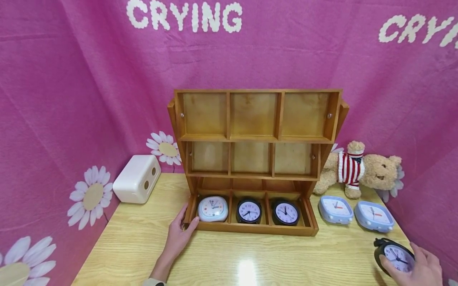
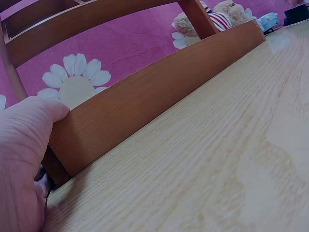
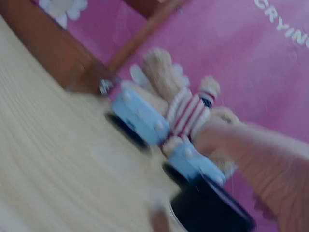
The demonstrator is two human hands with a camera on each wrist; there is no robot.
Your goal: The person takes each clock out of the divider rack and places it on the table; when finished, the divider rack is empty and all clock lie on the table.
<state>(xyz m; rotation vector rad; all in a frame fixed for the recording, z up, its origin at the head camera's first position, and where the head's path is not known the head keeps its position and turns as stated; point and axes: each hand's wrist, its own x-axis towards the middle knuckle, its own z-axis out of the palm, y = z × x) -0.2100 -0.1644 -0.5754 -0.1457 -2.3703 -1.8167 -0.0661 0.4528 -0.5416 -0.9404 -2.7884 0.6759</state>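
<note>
In the head view, my left hand (image 1: 180, 233) holds the front left corner of a wooden shelf rack (image 1: 257, 229), thumb on the front board and fingers along the side. The rack's bottom row carries a pale blue-white clock (image 1: 213, 209) at left and two round black clocks, one in the middle (image 1: 249, 211) and one at right (image 1: 285, 212). At far right, my right hand (image 1: 421, 265) grips another round black alarm clock (image 1: 396, 258) between thumb and fingers, its face upward. The right wrist view is blurred, with that black clock (image 3: 207, 205) below the hand.
Two light blue clocks, one nearer the rack (image 1: 335, 209) and one farther right (image 1: 374, 216), lie on the wooden table (image 1: 214, 258). Behind them a teddy bear (image 1: 352, 169) lies sideways. A white box with round holes (image 1: 137, 178) stands at left. Pink cloth (image 1: 286, 51) hangs behind.
</note>
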